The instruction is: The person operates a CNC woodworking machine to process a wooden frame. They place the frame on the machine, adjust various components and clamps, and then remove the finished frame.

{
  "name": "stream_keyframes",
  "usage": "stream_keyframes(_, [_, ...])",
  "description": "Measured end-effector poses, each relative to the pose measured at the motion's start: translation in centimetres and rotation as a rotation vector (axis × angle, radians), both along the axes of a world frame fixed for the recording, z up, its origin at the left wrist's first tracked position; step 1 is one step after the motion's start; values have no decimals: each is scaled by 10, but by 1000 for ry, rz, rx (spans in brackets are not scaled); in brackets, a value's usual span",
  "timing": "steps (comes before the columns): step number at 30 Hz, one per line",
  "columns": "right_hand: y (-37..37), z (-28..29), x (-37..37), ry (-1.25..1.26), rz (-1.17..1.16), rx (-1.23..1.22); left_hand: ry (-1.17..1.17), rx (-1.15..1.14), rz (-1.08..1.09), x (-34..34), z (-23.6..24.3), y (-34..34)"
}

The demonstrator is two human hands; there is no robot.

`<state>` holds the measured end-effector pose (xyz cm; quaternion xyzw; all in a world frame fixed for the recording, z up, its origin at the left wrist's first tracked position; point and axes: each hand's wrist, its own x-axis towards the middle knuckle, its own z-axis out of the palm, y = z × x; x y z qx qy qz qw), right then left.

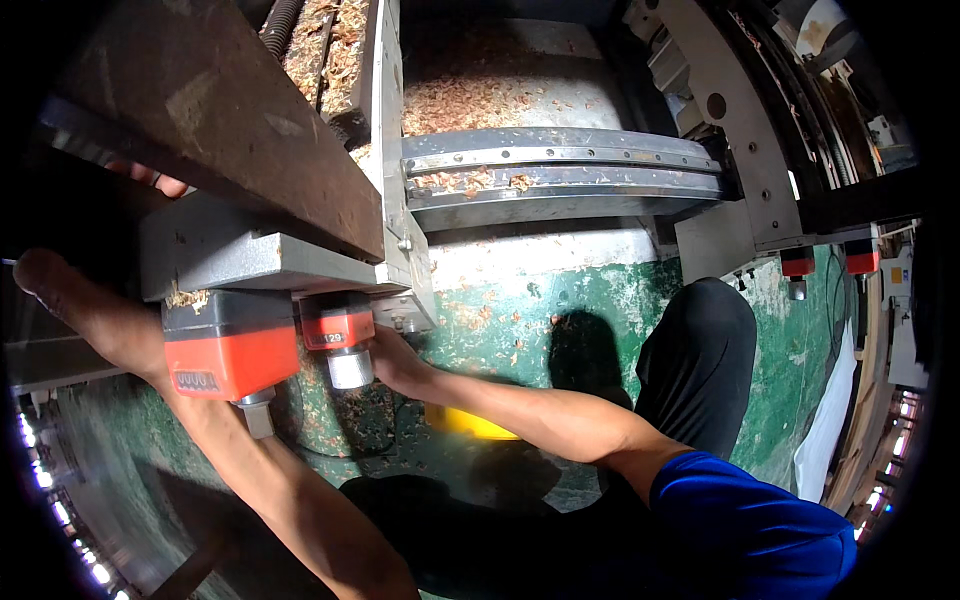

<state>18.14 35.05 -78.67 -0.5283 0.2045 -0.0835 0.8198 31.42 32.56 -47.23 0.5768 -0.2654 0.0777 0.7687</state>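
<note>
My left forearm rises from the lower edge past a large red and black counter box (230,350). My left hand (90,310) is beside a grey metal block (220,250), its thumb stretched out to the left. Fingertips (155,180), apparently of the same hand, show beyond the block under a brown metal beam (230,120); the rest of those fingers is hidden. My right hand (395,365) reaches in behind a smaller red counter (338,330) with a silver knob (350,368). Its fingers are out of sight, so what it touches cannot be made out.
A curved metal rail (560,160) with wood shavings crosses ahead, joining a pale upright plate (390,180) to the machine frame (710,110) at right. Two more red counters (800,262) hang there. A yellow object (475,424) is on the worn green floor (520,330).
</note>
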Motion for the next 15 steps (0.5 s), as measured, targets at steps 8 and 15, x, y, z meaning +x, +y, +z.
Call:
stream_keyframes(8, [7, -22, 5, -111, -50, 96, 1, 3, -18, 3, -2, -6])
stream_keyframes(15, [4, -23, 8, -38, 10, 41, -6, 2, -12, 4, -1, -4])
